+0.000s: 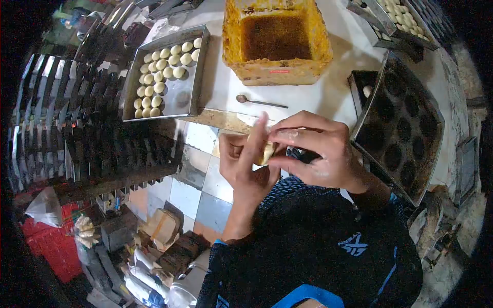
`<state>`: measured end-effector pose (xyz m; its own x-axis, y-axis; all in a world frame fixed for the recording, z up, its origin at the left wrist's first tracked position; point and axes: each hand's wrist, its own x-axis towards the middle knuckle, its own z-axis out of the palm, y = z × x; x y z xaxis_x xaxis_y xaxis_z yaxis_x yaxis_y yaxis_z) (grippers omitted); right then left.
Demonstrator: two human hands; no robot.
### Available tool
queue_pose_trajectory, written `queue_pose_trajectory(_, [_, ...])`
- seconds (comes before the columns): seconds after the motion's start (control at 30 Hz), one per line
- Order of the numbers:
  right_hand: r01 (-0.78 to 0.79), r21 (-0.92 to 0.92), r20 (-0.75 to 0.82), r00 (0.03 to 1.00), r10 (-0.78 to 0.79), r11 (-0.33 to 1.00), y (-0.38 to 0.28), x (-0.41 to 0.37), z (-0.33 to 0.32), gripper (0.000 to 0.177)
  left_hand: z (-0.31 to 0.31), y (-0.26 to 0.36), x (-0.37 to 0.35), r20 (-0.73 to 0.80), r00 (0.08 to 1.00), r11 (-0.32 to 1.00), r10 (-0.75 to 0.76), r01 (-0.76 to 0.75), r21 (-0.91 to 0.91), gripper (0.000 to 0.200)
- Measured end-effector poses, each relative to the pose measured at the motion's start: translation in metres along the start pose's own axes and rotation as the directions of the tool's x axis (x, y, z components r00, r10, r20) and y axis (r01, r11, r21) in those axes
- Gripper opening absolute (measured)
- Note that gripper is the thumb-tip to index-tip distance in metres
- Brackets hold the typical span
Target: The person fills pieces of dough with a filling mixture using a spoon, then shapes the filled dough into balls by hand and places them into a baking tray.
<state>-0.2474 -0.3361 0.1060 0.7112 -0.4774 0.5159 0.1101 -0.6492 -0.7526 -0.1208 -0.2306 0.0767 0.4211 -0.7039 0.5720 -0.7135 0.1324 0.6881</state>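
Both my hands meet in front of my chest, off the near edge of the table. My left hand point(246, 161) is curled round a small piece of pale dough point(267, 153), its fingers partly smeared by motion. On the other side, the fingertips and thumb of my right hand point(319, 150) pinch the same dough. Most of the dough is hidden by the fingers. Beyond my hands a spoon point(262, 103) lies on the white table. Behind it stands a yellow tub point(280, 74) with brown filling smeared on its walls and pooled at the bottom.
To the left, a metal tray point(192, 97) holds several round dough balls point(164, 64). A dark tray with round hollows point(400, 128) leans at the right edge. More dough balls fill a tray point(405, 20) at the back right. Stacked metal trays point(92, 118) line the left side.
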Motion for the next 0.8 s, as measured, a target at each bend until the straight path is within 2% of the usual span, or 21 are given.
queue_pose_trajectory(0.07, [0.024,-0.031,-0.042,0.999,-0.025,0.999,-0.003,0.001,0.004,0.026,-0.009,0.0,-0.001,0.016,0.997,0.973,-0.077,0.079,-0.215,0.065])
queue_pose_trajectory(0.1, [0.036,-0.045,-0.064,0.997,-0.039,0.998,-0.005,0.001,0.007,0.023,-0.007,0.003,-0.002,0.02,0.986,0.881,-0.163,0.154,-0.448,0.066])
queue_pose_trajectory(0.13, [0.025,-0.039,-0.074,0.997,-0.028,0.999,-0.009,0.0,0.01,0.022,-0.008,0.005,-0.004,0.046,0.969,0.728,-0.243,0.213,-0.652,0.068])
queue_pose_trajectory(0.2, [0.008,-0.028,-0.091,0.996,-0.011,1.0,-0.017,0.0,0.016,0.018,-0.023,-0.013,-0.021,0.165,0.973,0.674,-0.16,0.23,-0.702,0.063])
queue_pose_trajectory(0.3, [0.076,-0.006,-0.041,0.996,-0.076,0.997,-0.035,-0.006,0.032,0.015,-0.035,-0.01,-0.036,0.025,0.993,0.673,-0.114,0.096,-0.733,0.047])
queue_pose_trajectory(0.33, [0.086,0.01,-0.024,0.996,-0.086,0.996,-0.043,-0.01,0.039,0.014,-0.039,-0.008,-0.045,-0.011,0.99,0.658,-0.143,0.086,-0.748,0.042])
queue_pose_trajectory(0.4, [0.118,-0.043,-0.03,0.992,-0.119,0.992,-0.061,-0.019,0.057,0.012,-0.051,-0.008,-0.063,-0.091,0.983,0.691,-0.162,0.047,-0.721,0.037])
queue_pose_trajectory(0.47, [0.16,-0.081,-0.021,0.986,-0.162,0.984,-0.077,-0.028,0.074,0.011,-0.064,-0.011,-0.08,-0.177,0.975,0.78,-0.135,-0.005,-0.626,0.035])
queue_pose_trajectory(0.5, [0.181,-0.057,-0.031,0.983,-0.183,0.982,-0.08,-0.033,0.083,0.014,-0.071,-0.007,-0.088,-0.219,0.965,0.804,-0.142,-0.017,-0.595,0.034])
queue_pose_trajectory(0.57, [0.13,-0.101,-0.131,0.981,-0.143,0.986,-0.099,-0.04,0.092,0.017,-0.085,-0.003,-0.108,-0.253,0.956,0.808,-0.147,-0.031,-0.588,0.033])
queue_pose_trajectory(0.63, [-0.139,0.039,-0.089,0.986,0.142,0.989,-0.118,-0.051,0.104,0.023,-0.102,0.0,-0.128,-0.278,0.951,0.819,-0.137,-0.049,-0.571,0.029])
queue_pose_trajectory(0.67, [-0.274,0.099,-0.066,0.958,0.281,0.957,-0.128,-0.057,0.11,0.026,-0.111,0.0,-0.136,-0.274,0.958,0.863,-0.088,-0.064,-0.501,0.028])
queue_pose_trajectory(0.73, [-0.447,0.356,0.197,0.894,0.401,0.821,-0.132,-0.072,0.121,0.027,-0.128,0.001,-0.155,-0.242,0.97,0.929,0.008,-0.096,-0.357,0.025])
queue_pose_trajectory(0.77, [-0.468,0.372,0.17,0.883,0.437,0.802,-0.137,-0.084,0.131,0.024,-0.133,-0.001,-0.166,-0.238,0.971,0.947,0.028,-0.102,-0.304,0.024])
queue_pose_trajectory(0.8, [-0.314,0.299,0.099,0.949,0.298,0.901,-0.14,-0.089,0.138,0.022,-0.137,0.001,-0.173,-0.273,0.961,0.96,0.05,-0.122,-0.252,0.026])
